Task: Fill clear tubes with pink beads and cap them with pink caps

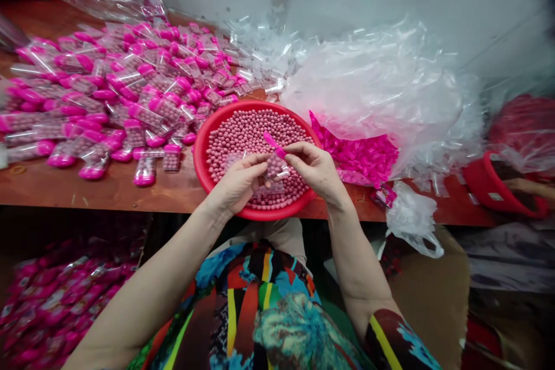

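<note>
Over a red basin (200, 147) full of small pink balls (249, 124), both my hands work close together. My left hand (243, 182) is closed on a small clear container (274, 167) filled with pink balls. Between the thumb and fingers of my right hand (312, 167) is a bright pink cap (274, 143), held at the container's top edge. The cap looks tilted; whether it is seated on the container I cannot tell. Another clear container lies partly hidden among the balls beneath my hands.
Filled containers with pink caps (151, 110) are heaped on the table (108, 191) at left. Loose pink caps (364, 153) and a large clear plastic bag (373, 87) lie at right. Another red bucket (483, 185) stands far right, near a person's hand (533, 188). More pink packs (65, 300) are below left.
</note>
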`<action>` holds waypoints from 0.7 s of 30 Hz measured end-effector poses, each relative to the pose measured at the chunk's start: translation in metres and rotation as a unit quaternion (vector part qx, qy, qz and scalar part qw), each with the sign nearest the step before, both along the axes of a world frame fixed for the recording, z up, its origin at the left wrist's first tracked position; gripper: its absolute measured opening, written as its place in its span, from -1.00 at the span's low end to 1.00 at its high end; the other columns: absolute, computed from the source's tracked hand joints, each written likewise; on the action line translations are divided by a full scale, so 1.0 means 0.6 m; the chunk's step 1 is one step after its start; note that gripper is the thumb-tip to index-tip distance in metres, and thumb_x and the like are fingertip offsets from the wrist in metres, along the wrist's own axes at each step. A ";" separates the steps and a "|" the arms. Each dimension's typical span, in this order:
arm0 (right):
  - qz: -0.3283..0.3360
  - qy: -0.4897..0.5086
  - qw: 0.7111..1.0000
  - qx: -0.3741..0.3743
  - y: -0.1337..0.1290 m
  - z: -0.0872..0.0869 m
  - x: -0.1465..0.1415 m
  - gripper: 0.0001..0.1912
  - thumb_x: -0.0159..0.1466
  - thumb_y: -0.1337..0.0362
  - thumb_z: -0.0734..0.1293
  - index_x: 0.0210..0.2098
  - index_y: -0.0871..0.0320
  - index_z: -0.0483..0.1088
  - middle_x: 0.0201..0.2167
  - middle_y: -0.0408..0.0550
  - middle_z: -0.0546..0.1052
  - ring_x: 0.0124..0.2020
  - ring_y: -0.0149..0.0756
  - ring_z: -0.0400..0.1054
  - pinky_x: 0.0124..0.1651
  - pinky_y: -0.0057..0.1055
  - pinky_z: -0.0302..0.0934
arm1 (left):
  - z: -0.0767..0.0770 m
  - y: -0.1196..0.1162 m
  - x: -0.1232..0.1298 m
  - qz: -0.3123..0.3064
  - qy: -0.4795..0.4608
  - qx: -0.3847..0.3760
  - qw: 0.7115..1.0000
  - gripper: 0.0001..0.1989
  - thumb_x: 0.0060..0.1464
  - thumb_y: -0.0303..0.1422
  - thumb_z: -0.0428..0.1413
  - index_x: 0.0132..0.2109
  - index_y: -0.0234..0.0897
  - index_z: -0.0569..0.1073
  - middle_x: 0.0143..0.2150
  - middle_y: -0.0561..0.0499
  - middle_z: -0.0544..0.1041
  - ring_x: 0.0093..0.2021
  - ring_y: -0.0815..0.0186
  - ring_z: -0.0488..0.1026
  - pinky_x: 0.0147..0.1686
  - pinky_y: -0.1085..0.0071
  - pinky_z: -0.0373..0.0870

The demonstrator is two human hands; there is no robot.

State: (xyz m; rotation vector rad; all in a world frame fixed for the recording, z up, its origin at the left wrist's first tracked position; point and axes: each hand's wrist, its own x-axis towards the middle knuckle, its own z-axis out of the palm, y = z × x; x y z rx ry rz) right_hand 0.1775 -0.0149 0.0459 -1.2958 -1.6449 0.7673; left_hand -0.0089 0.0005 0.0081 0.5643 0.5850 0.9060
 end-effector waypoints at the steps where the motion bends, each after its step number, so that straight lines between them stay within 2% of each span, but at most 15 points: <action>1: 0.007 -0.021 1.000 0.007 -0.001 0.001 0.002 -0.85 0.34 0.22 0.38 -0.12 0.08 0.56 -0.18 -0.09 0.65 -0.13 -0.25 0.53 -0.01 -0.28 0.42 | -0.001 0.000 0.000 -0.001 0.001 0.003 1.000 -0.78 0.09 -0.49 0.27 -0.08 -0.35 0.60 -0.31 -0.01 0.58 -0.43 0.41 0.47 -0.43 0.47 0.38; 4: 0.005 -0.122 0.990 0.064 0.004 0.000 0.008 -0.86 0.36 0.31 0.33 -0.17 0.08 0.56 -0.17 -0.03 0.63 -0.09 -0.18 0.51 0.05 -0.20 0.39 | -0.006 0.002 0.000 -0.004 0.006 0.012 1.000 -0.78 0.09 -0.47 0.28 -0.09 -0.37 0.57 -0.31 -0.01 0.57 -0.45 0.43 0.45 -0.44 0.48 0.39; 7: -0.048 -0.180 0.977 0.107 0.013 -0.012 0.010 -0.84 0.35 0.34 0.30 -0.22 0.08 0.55 -0.15 0.04 0.62 -0.04 -0.12 0.48 0.15 -0.11 0.35 | -0.010 0.003 0.003 0.002 0.017 0.012 1.000 -0.79 0.09 -0.46 0.27 -0.10 -0.36 0.54 -0.30 0.00 0.58 -0.46 0.42 0.46 -0.40 0.44 0.45; 10: -0.089 -0.085 0.990 0.066 0.014 -0.022 0.001 -0.85 0.36 0.24 0.35 -0.14 0.09 0.57 -0.13 0.00 0.64 -0.07 -0.17 0.51 0.08 -0.18 0.40 | -0.010 0.002 0.006 0.020 0.018 0.002 1.000 -0.78 0.07 -0.44 0.30 -0.11 -0.33 0.52 -0.26 -0.01 0.59 -0.36 0.38 0.52 -0.37 0.45 0.46; 12: -0.078 0.006 0.997 0.016 0.010 -0.025 -0.010 -0.80 0.34 0.18 0.39 -0.10 0.09 0.58 -0.10 -0.04 0.66 -0.08 -0.22 0.53 0.05 -0.24 0.43 | -0.010 0.001 0.006 0.028 0.018 0.002 0.999 -0.74 0.04 -0.40 0.35 -0.12 -0.33 0.52 -0.23 -0.01 0.59 -0.30 0.37 0.54 -0.35 0.48 0.45; 14: -0.054 0.054 0.997 -0.015 0.005 -0.024 -0.021 -0.80 0.32 0.16 0.42 -0.12 0.09 0.59 -0.11 -0.06 0.67 -0.08 -0.24 0.55 0.05 -0.26 0.44 | -0.011 -0.001 0.005 0.032 0.023 0.006 0.999 -0.69 0.01 -0.36 0.39 -0.12 -0.32 0.51 -0.23 0.01 0.59 -0.30 0.39 0.54 -0.35 0.49 0.44; 18: -0.040 0.048 0.998 0.000 -0.003 -0.021 -0.029 -0.83 0.32 0.20 0.42 -0.14 0.10 0.61 -0.15 -0.08 0.66 -0.10 -0.27 0.54 0.04 -0.28 0.42 | -0.010 -0.005 0.004 0.029 0.033 0.016 0.999 -0.62 -0.02 -0.30 0.43 -0.12 -0.33 0.50 -0.28 0.02 0.59 -0.32 0.39 0.55 -0.34 0.49 0.46; 21: -0.029 0.016 0.999 0.024 -0.005 -0.018 -0.028 -0.84 0.35 0.22 0.40 -0.15 0.10 0.60 -0.20 -0.10 0.65 -0.16 -0.30 0.53 -0.05 -0.32 0.41 | -0.006 -0.007 0.005 0.022 0.035 0.019 0.999 -0.58 -0.05 -0.28 0.45 -0.10 -0.33 0.51 -0.26 0.01 0.60 -0.34 0.36 0.57 -0.37 0.49 0.47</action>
